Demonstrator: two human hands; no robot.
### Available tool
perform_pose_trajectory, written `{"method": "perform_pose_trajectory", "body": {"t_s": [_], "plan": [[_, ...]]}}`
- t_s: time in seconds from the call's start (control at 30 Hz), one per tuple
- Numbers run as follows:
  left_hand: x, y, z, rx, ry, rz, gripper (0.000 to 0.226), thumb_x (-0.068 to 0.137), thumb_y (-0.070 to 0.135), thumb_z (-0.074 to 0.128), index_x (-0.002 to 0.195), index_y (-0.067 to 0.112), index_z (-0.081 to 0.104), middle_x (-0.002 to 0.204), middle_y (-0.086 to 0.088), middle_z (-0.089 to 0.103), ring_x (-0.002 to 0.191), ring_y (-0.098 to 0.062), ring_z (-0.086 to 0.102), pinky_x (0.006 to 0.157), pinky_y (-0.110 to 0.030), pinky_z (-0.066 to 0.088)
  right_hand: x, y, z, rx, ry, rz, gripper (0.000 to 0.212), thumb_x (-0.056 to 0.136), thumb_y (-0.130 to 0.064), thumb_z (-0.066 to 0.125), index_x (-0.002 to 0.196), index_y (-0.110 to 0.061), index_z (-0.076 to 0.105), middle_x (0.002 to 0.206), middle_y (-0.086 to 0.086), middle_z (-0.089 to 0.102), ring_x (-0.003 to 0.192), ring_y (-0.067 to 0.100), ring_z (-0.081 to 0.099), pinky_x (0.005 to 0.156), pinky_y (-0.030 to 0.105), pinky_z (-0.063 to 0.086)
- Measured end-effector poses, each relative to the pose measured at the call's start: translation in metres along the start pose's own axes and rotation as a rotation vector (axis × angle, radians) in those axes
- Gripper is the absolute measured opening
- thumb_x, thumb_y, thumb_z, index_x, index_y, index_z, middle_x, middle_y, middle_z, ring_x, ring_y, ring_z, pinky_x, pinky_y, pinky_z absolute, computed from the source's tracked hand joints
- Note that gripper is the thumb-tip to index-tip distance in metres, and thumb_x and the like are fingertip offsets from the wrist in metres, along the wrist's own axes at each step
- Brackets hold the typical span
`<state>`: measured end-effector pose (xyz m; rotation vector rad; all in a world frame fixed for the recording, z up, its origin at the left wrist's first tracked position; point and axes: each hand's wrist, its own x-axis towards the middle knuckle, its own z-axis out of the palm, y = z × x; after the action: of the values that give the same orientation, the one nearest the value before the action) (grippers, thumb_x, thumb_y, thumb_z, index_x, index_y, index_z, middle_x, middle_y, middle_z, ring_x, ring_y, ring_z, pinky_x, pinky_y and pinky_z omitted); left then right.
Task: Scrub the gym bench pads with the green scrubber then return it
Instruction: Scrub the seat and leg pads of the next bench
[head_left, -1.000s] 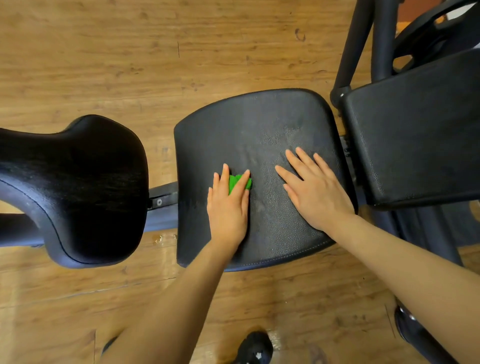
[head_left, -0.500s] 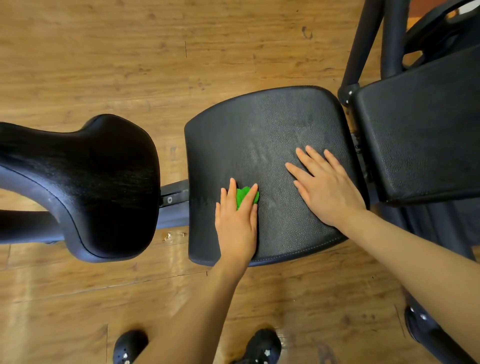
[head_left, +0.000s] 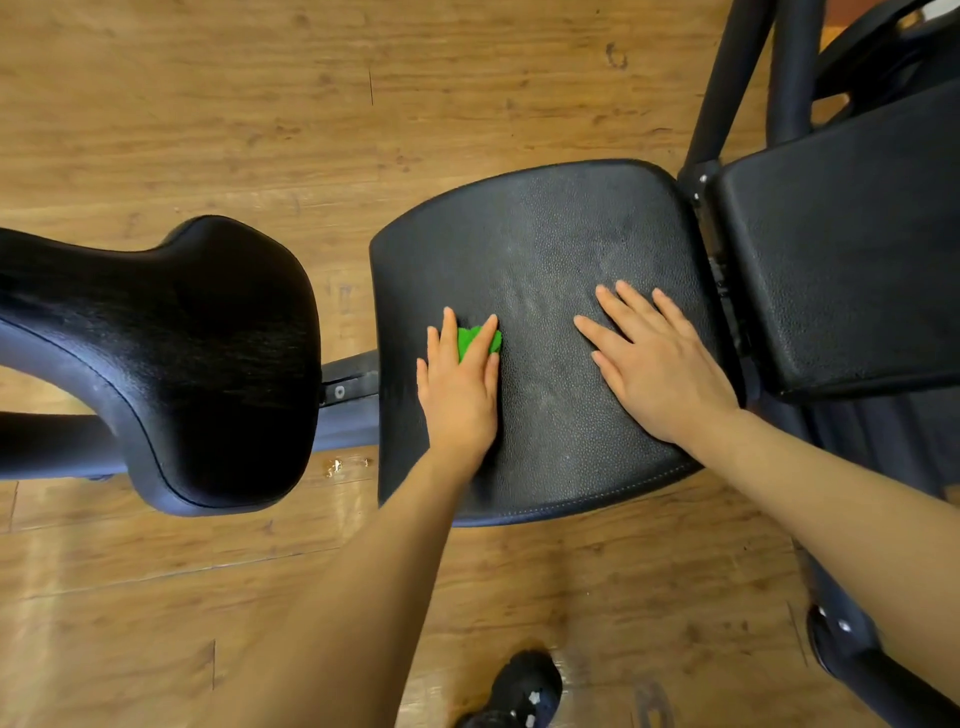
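The green scrubber (head_left: 475, 340) lies on the black middle seat pad (head_left: 545, 234), near the pad's left side. My left hand (head_left: 460, 389) presses flat on the scrubber with straight fingers, and only a green strip shows between two of them. My right hand (head_left: 654, 364) rests flat on the right half of the same pad, fingers spread. Pale rub streaks mark the pad between my hands.
A second black pad (head_left: 841, 234) adjoins the seat on the right, with black frame tubes (head_left: 727, 88) behind it. A rounded black pad (head_left: 182, 364) stands to the left across a gap. Wooden floor surrounds the bench; my shoe (head_left: 524, 686) is below.
My left hand slid the scrubber toward me on the seat pad, then away again and slightly left. My right hand stayed flat on the pad.
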<state>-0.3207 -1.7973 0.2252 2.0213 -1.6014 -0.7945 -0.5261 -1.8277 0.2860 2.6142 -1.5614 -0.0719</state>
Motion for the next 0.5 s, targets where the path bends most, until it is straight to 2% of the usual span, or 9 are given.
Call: {"method": "perform_pose_trajectory", "body": {"t_s": [0.2, 0.37, 0.5], "plan": [[-0.023, -0.008, 0.006, -0.064, 0.079, 0.023, 0.044, 0.099, 0.031, 0.039, 0.141, 0.030, 0.050, 0.159, -0.013, 0.024, 0.146, -0.035, 0.021, 0.114, -0.052, 0.027, 0.000, -0.001, 0.001, 0.010, 0.012, 0.000, 0.045, 0.098, -0.029, 0.036, 0.136, -0.016, 0.057, 0.147, 0.016, 0.047, 0.139, 0.033, 0.040, 0.116, 0.049, 0.023], [-0.062, -0.020, 0.007, -0.066, 0.087, 0.020, 0.045, 0.098, 0.036, 0.035, 0.139, 0.031, 0.052, 0.158, -0.011, 0.028, 0.145, -0.034, 0.025, 0.113, -0.051, 0.032, 0.000, 0.000, 0.001, 0.014, 0.013, -0.005, 0.049, 0.097, -0.032, 0.033, 0.135, -0.016, 0.058, 0.146, 0.017, 0.047, 0.138, 0.033, 0.041, 0.115, 0.050, 0.025], [-0.073, -0.026, 0.005, -0.074, 0.080, 0.031, 0.050, 0.096, 0.042, 0.029, 0.138, 0.031, 0.053, 0.156, -0.010, 0.032, 0.145, -0.034, 0.027, 0.111, -0.049, 0.035, 0.000, -0.001, 0.001, 0.018, 0.018, -0.001, 0.046, 0.096, -0.030, 0.039, 0.135, -0.015, 0.058, 0.146, 0.017, 0.048, 0.138, 0.033, 0.041, 0.115, 0.050, 0.025]]}}
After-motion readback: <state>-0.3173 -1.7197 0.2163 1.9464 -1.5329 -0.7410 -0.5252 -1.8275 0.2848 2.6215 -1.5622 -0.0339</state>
